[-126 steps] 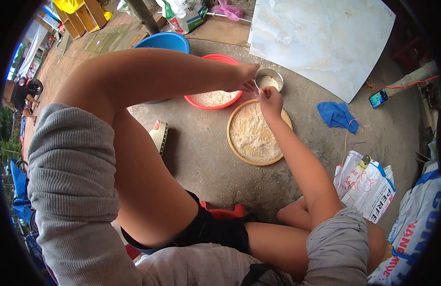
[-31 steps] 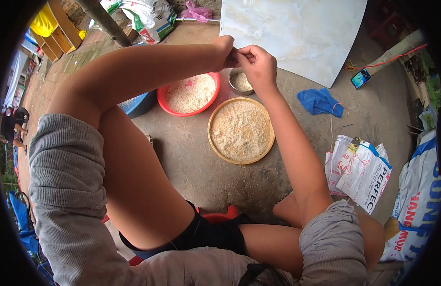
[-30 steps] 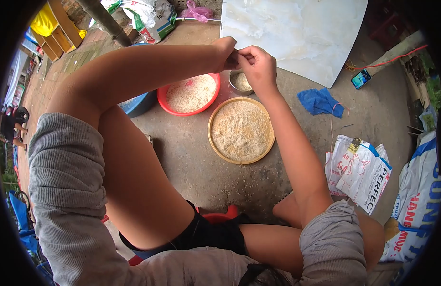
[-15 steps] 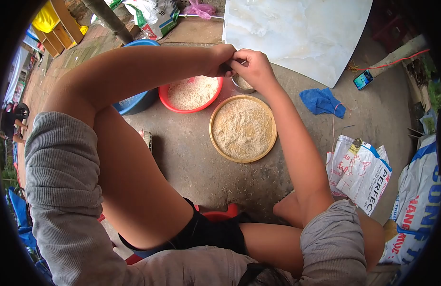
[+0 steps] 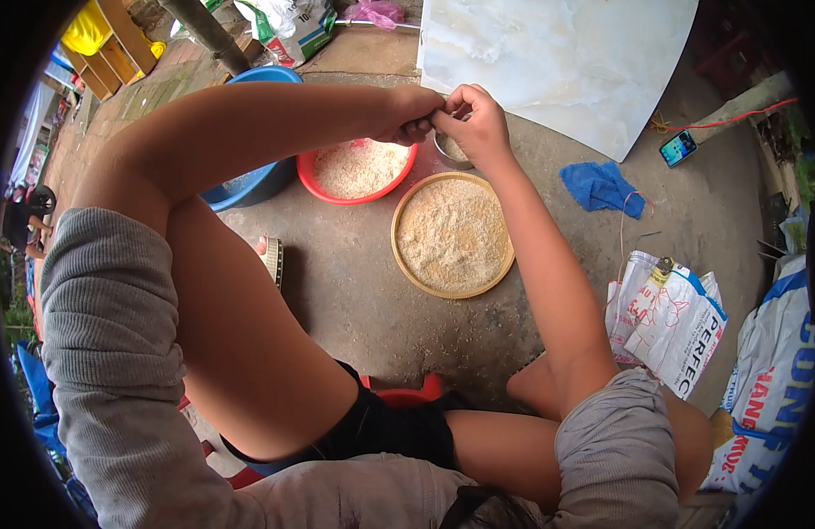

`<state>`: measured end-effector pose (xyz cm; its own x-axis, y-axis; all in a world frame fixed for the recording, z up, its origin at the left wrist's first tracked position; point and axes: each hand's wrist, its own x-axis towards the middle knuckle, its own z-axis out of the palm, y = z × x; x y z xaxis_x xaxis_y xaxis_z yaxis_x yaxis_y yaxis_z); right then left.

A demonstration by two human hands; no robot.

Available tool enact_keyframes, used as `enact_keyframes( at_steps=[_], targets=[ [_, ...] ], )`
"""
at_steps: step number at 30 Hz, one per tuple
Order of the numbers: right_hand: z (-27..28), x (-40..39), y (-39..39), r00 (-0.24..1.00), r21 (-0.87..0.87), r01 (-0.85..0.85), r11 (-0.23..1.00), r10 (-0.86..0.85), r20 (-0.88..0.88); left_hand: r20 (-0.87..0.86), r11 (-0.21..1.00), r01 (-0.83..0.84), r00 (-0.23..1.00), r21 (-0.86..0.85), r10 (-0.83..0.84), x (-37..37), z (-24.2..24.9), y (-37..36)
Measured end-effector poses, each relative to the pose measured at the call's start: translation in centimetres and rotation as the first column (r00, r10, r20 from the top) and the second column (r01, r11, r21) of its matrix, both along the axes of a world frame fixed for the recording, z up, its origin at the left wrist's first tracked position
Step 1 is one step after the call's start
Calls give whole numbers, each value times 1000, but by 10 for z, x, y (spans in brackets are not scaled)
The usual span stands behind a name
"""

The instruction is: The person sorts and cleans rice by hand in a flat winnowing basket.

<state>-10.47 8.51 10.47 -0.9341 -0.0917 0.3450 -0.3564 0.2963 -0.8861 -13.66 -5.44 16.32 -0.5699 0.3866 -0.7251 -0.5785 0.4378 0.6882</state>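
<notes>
Out in front, above the tray, my left hand (image 5: 413, 115) is closed, its fingers curled together. Its fingertips meet those of my right hand (image 5: 478, 128), which pinches thumb against finger. Whatever lies between them is too small or hidden to make out. Just under the hands stands a small metal bowl (image 5: 451, 152), partly covered by my right hand. A round woven tray (image 5: 397, 251) with a layer of pale grain sits nearer to me on the floor. Left of it is a red basin (image 5: 312, 187) holding similar pale grain, partly hidden behind my left forearm.
A blue tub (image 5: 275, 182) stands behind my left arm. At the back lies a large marbled white sheet (image 5: 557, 62). To the right are a blue cloth (image 5: 601, 187), a phone (image 5: 677, 148) leaning on a pole, and printed sacks (image 5: 672, 317). Grains are scattered on the concrete.
The whole view has shifted slightly. My hands stay together at nearly the same spot, with the right hand's fingers bent a little differently. The tray and basins have not moved.
</notes>
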Motion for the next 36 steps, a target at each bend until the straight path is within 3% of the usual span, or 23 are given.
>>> enact_keyframes(
  at_steps=[5, 7, 8, 10, 12, 15, 17, 18, 20, 21, 22, 23, 24, 25, 27, 28, 30, 31, 33, 34, 36],
  targets=[
    [-18, 0, 0, 998, -98, -34, 995, 38, 49, 19, 997, 65, 998, -47, -64, 2, -8, -2],
    [-22, 6, 2, 998, 64, -41, 997, 44, -38, 21, 990, 97, 995, -100, -95, 7, -6, 0],
    [-26, 7, 1, 998, 62, -41, 997, 44, -37, 23, 976, 130, 992, -174, -128, 10, -5, 2],
    [-35, 8, -2, 968, 58, 18, 998, -3, -253, 28, 955, 160, 987, -251, -158, 15, -5, 6],
    [-45, 8, -2, 969, 46, 32, 998, -19, -248, -12, 959, 102, 994, -264, -109, 19, -6, 9],
    [-64, 8, 5, 922, 145, 105, 984, -41, -385, -57, 980, -20, 998, -197, 9, 18, -6, 7],
    [-79, 12, 13, 942, 148, 278, 949, -238, -238, -104, 985, -79, 993, -154, 63, 15, -3, 6],
    [-91, 12, 18, 942, 148, 278, 949, -239, -237, -150, 985, -137, 981, -109, 120, 14, -1, 6],
    [-113, 15, 27, 910, -86, 341, 936, -305, 282, -157, 986, -133, 981, -97, 117, 7, -6, 2],
    [-116, 18, 33, 762, -193, 372, 908, -180, 623, -199, 986, -139, 973, -96, 118, 6, -7, 1],
    [-125, 19, 32, 761, -191, 372, 908, -180, 624, -240, 985, -145, 963, -95, 119, 5, -8, 1],
    [-134, 21, 29, 601, -388, 491, 780, 20, 799, -237, 985, -146, 964, -93, 121, 5, -10, 1],
    [-142, 22, 26, 431, -501, 635, 588, 270, 861, -291, 985, -94, 956, -145, 49, 7, -10, 3],
    [-133, 28, 18, 429, -499, 637, 588, 267, 863, -339, 979, -45, 940, -200, -27, 10, -9, 4],
    [-110, 37, -6, 390, -621, 557, 551, 487, 782, -395, 970, -1, 914, -241, -97, 19, -2, 13],
    [-96, 38, -19, 387, -618, 559, 552, 486, 784, -446, 957, 40, 879, -286, -169, 23, 1, 18],
    [-72, 41, -42, 471, -750, 561, 350, 610, 637, -473, 928, 85, 841, -364, -262, 18, -4, 24],
    [-68, 37, -50, 471, -748, 563, 351, 608, 639, -507, 925, 97, 813, -368, -287, 18, -4, 28],
    [-56, 28, -61, 621, -836, 536, 115, 617, 483, -540, 921, 111, 781, -374, -314, 20, -4, 38],
    [-48, 26, -61, 623, -837, 536, 113, 617, 482, -613, 931, 44, 741, -363, -274, 23, -5, 42],
    [-32, 24, -61, 761, -919, 393, 26, 552, 341, -682, 937, -25, 693, -348, -235, 25, -7, 44]
  ],
)
